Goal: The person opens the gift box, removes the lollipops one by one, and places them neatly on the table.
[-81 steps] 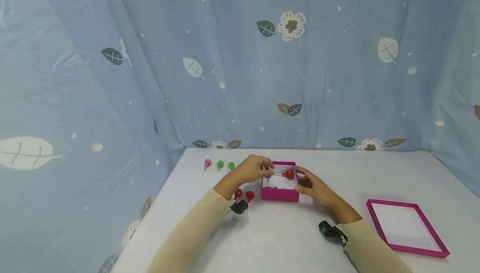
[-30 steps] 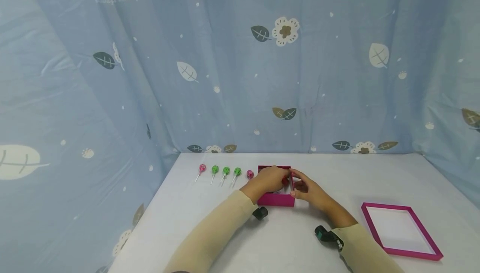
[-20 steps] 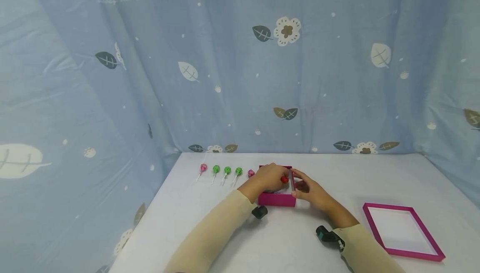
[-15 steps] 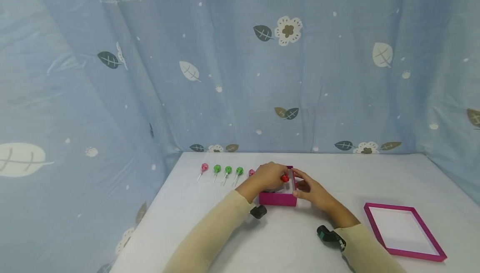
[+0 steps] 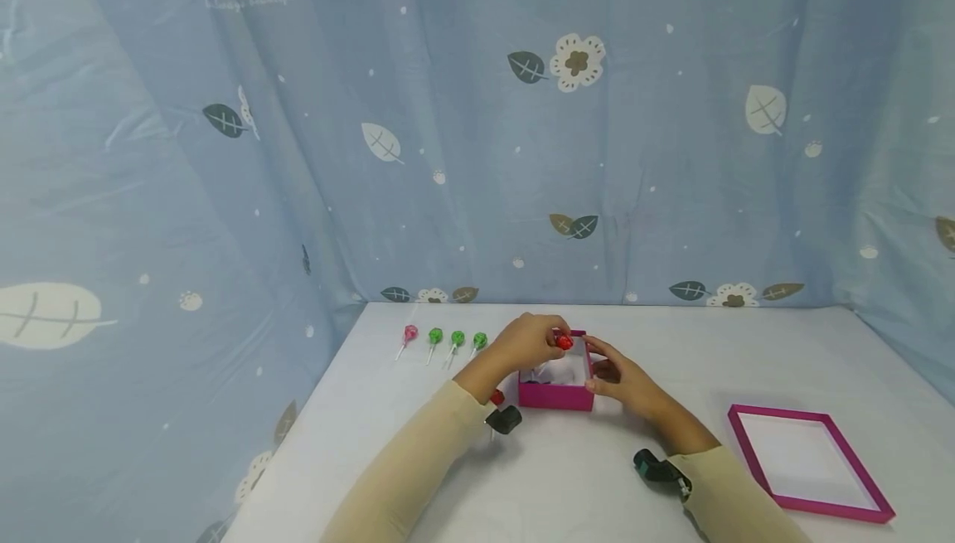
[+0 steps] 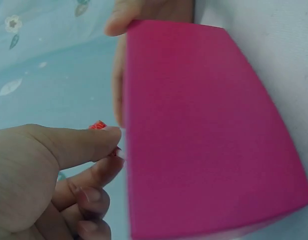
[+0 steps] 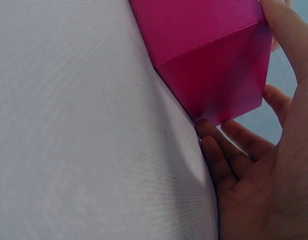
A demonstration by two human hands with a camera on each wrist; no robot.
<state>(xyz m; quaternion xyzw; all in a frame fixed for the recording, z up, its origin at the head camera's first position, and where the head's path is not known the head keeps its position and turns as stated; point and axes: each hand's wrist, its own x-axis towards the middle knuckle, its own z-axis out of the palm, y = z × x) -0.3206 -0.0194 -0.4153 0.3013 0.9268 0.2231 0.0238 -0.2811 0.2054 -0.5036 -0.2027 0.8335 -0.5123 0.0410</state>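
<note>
My left hand (image 5: 522, 342) is over the magenta box (image 5: 555, 397), pinching a red lollipop (image 5: 564, 342) between thumb and fingers. In the left wrist view the red wrapper (image 6: 98, 125) shows behind the thumb, and a bit of pale stick points toward the box's rim. The box stands without its lid, its white inside partly visible with purplish bits at the bottom. My right hand (image 5: 627, 379) holds the box's right side, thumb near the front corner. In the right wrist view its fingers (image 7: 246, 140) lie along that side, close to the table.
Green lollipops (image 5: 458, 338) and a pink lollipop (image 5: 410, 332) lie in a row at the back left. Another red lollipop (image 5: 496, 397) is partly hidden by my left wrist camera (image 5: 504, 419). The magenta-edged lid (image 5: 813, 458) lies at the right. A blue curtain (image 5: 477, 153) hangs behind.
My left hand has gone down into the box and come back up, slightly left, with the red lollipop in its fingers. My right hand has stayed at the box's side.
</note>
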